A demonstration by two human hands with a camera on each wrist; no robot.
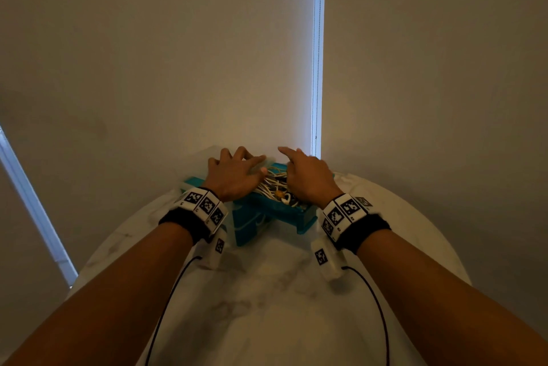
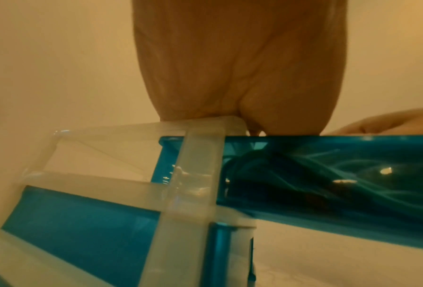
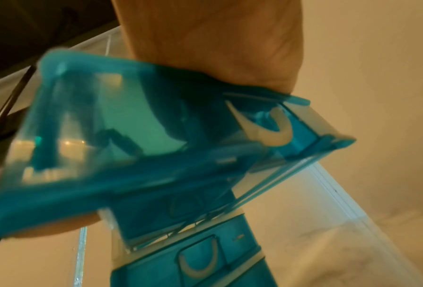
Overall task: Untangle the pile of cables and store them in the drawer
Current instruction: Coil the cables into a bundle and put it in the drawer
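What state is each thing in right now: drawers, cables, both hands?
Top drawer: pulled out, full of cables.
Lower drawer: closed.
Cables: loosely piled inside the top drawer.
Drawer unit: upright on the table.
Left hand: fingers spread, resting on the unit's top beside the cables.
Right hand: over the open drawer, index finger extended; holds nothing that I can see.

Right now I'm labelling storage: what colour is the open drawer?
Teal blue drawer, see-through; clearest in the right wrist view.
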